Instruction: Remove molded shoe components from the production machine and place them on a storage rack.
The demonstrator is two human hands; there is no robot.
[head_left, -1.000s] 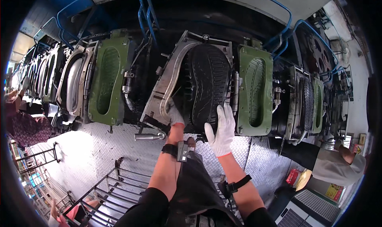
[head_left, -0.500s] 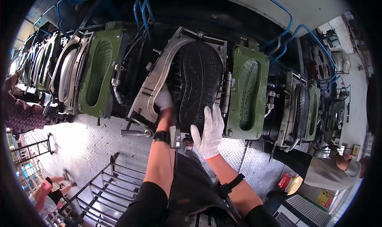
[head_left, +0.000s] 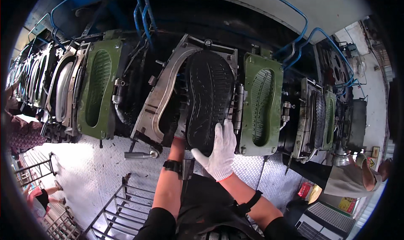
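1. Comparing with a second ago: our left hand (head_left: 182, 130) has gone deeper behind the black rubber sole (head_left: 209, 98), so only a strip of its white glove shows; we cannot tell how its fingers lie. We judge the sole is being worked loose from its seat.
2. Right hand (head_left: 219, 149): white knit glove, fingers together and flat against the sole's lower end, thumb spread wide to the left.
3. Sole: matte black, long oval, ribbed tread, sitting in the open grey metal mould frame (head_left: 162, 93), lower edge at our hands.
4. Green mould plate (head_left: 261, 103): just right of the sole, with a sole-shaped grooved hollow.
5. Floor plate (head_left: 88, 164): bright embossed steel.
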